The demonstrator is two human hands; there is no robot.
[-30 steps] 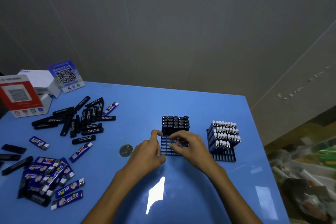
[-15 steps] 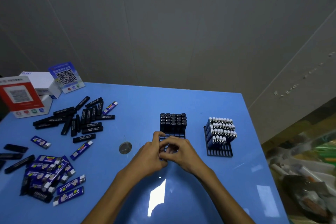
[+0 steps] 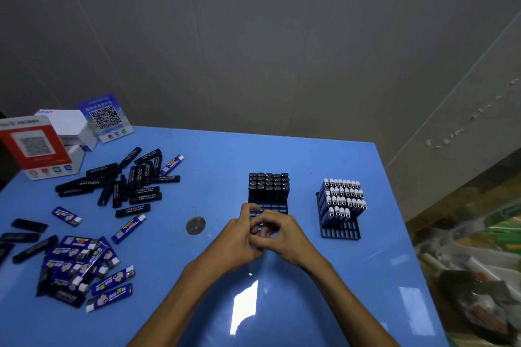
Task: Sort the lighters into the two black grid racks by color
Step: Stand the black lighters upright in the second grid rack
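left hand [image 3: 239, 239] – right hand [image 3: 282, 236], touching, fingers [image 3: 260, 224] curled

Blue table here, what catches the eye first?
Two bare hands, left and right, meet mid-table over the near end of a black grid rack of black lighters. Right of it stands a rack of blue, silver-capped lighters; loose lighters litter the left.

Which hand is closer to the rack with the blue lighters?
Right. The right hand is over the rack of black lighters, beside the rack with the blue lighters. The left hand is farther away.
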